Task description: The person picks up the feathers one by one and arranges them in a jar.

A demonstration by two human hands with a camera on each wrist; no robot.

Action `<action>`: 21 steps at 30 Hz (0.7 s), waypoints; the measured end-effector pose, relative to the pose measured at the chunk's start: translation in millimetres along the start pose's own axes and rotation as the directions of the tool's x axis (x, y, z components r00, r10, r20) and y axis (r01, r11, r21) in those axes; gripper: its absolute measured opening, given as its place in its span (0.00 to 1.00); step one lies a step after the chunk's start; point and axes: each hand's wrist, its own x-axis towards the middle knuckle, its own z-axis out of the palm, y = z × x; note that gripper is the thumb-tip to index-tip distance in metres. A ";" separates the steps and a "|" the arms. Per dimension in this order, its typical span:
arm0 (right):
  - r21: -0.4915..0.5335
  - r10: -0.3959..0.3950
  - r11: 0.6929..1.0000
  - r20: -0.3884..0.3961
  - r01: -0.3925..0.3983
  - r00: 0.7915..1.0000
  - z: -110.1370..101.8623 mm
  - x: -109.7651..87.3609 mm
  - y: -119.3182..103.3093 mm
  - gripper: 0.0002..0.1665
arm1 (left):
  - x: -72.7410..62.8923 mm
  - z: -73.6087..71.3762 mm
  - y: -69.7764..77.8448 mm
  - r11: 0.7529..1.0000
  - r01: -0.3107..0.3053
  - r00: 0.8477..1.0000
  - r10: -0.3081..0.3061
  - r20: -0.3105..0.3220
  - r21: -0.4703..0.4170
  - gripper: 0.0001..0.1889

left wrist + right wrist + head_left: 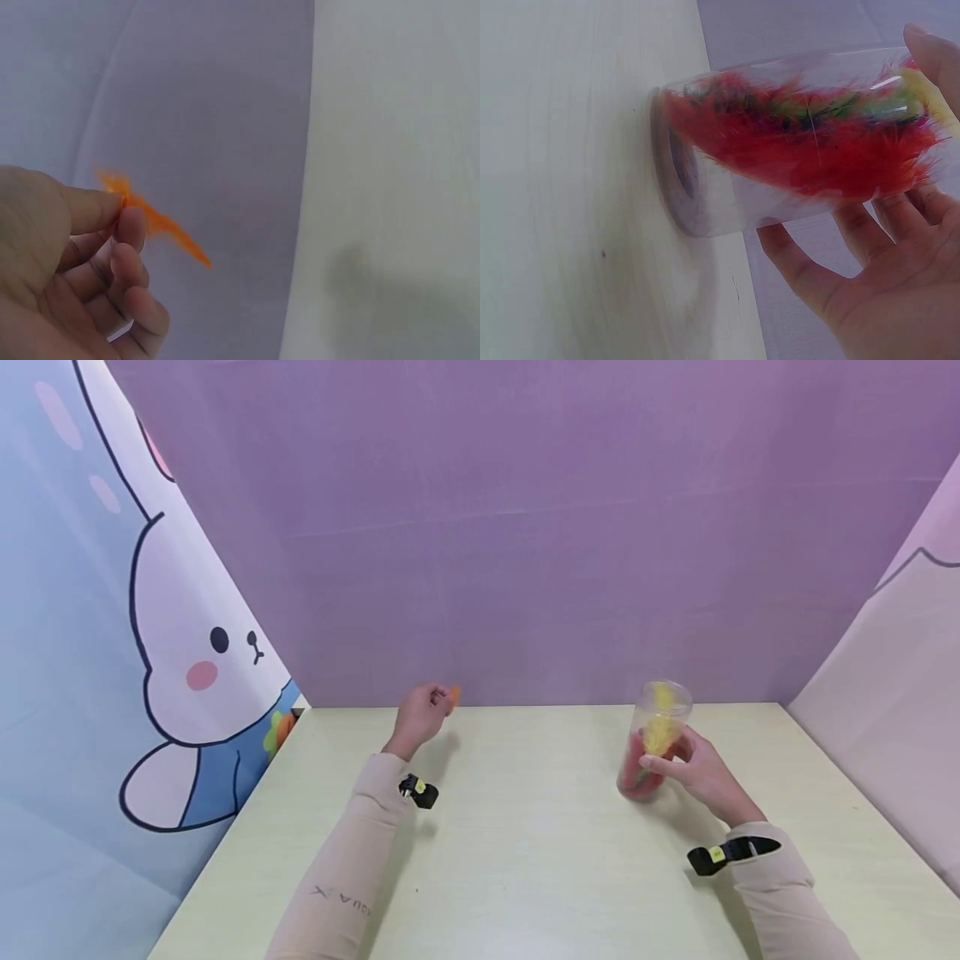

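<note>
An orange feather (172, 231) is pinched between the thumb and index finger of my left hand (420, 717), which is raised over the table's far edge. The other fingers of that hand curl loosely. My right hand (707, 775) grips a clear cylindrical jar (643, 710) from the side, thumb and fingers spread round it. Inside the jar, red feathers (795, 154) lie with green feathers (840, 105). Yellow feathers (660, 735) reach toward its top. The jar's base is at the tabletop, leaning slightly.
A pale wooden table (525, 843) spans the space under both hands. Behind it hangs a purple cloth (510, 568). On the left is a blue curtain with a cartoon rabbit (225, 677), and on the right a pale printed curtain (892, 693).
</note>
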 end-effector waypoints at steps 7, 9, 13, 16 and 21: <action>-0.021 0.004 1.000 -0.007 -0.004 1.000 -1.1 -0.3 0.1 0.46 | -5.2 2.8 22.3 0.995 -0.078 0.997 0.078 0.000 -0.056 0.10; -0.022 0.003 1.000 -0.008 -0.003 1.000 -1.1 0.0 0.6 0.45 | -6.0 3.9 27.5 0.992 -0.105 0.994 0.105 -0.004 -0.065 0.10; -0.022 0.000 1.000 -0.007 0.000 1.000 -1.1 0.5 1.7 0.45 | -7.8 5.8 37.2 0.982 -0.160 0.987 0.161 0.000 -0.105 0.09; -0.035 -0.004 0.999 -0.010 0.004 1.000 -1.5 0.8 2.3 0.44 | -9.0 8.1 43.5 0.972 -0.179 0.983 0.183 0.010 -0.154 0.08; -0.044 -0.013 0.999 -0.010 0.013 1.000 -1.7 1.3 2.3 0.43 | -10.9 14.1 54.1 0.954 -0.204 0.977 0.213 0.020 -0.219 0.07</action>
